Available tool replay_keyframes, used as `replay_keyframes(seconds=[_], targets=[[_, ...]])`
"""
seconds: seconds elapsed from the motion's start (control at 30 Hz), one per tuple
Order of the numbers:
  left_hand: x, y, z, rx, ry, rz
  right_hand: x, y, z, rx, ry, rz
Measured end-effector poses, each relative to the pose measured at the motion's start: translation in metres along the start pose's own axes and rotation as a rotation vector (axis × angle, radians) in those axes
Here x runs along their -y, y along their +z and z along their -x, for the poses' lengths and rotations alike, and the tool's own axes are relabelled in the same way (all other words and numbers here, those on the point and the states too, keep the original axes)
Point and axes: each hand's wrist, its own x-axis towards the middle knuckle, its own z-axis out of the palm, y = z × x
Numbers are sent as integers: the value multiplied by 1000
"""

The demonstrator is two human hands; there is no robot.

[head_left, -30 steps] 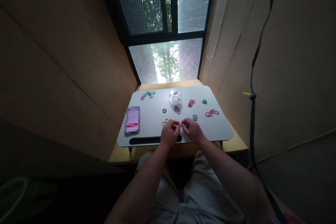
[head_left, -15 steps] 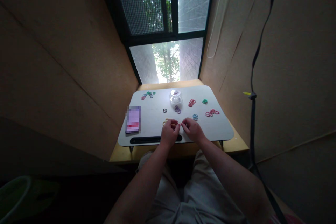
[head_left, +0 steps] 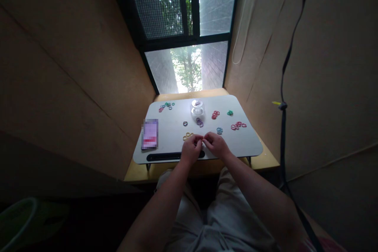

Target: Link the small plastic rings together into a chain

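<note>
My left hand (head_left: pixel 191 149) and my right hand (head_left: pixel 216 145) meet fingertip to fingertip above the near part of a white lap table (head_left: pixel 177 141). Both are closed in a pinch. A small pale-yellow band seems to sit between the fingertips, mostly hidden by them. Just beyond my left hand lie several yellow bands (head_left: pixel 188 136). Blue bands (head_left: pixel 219 130) are heaped close past my right hand. Farther off, purple bands (head_left: pixel 199 122) rest in front of a clear round container (head_left: pixel 197 109), with a dark band (head_left: pixel 185 123) to their left.
Red bands (head_left: pixel 215 115), a green bunch (head_left: pixel 229 113) and pinkish-red bands (head_left: pixel 238 126) lie on the right. A mixed group (head_left: pixel 167 105) is at the far left. A phone-like object (head_left: pixel 150 134), blurred out, lies near the left edge. A black slot (head_left: pixel 163 156) runs along the front.
My hands stay pinched together and have shifted only slightly. More of the yellow bands shows past my left hand. The whole view has moved a little.
</note>
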Motion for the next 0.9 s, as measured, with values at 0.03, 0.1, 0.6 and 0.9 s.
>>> replay_keyframes(seconds=[0.03, 0.1, 0.6, 0.9], targets=[[0, 0, 0, 1, 5, -4, 0, 0, 0, -1, 1, 6], [0, 0, 0, -2, 15, -14, 0, 0, 0, -5, 3, 18], [-1, 0, -1, -37, 27, -38, -1, 2, 1, -3, -20, 12], [0, -1, 1, -50, 24, -51, -1, 3, 1, -9, -15, -29]])
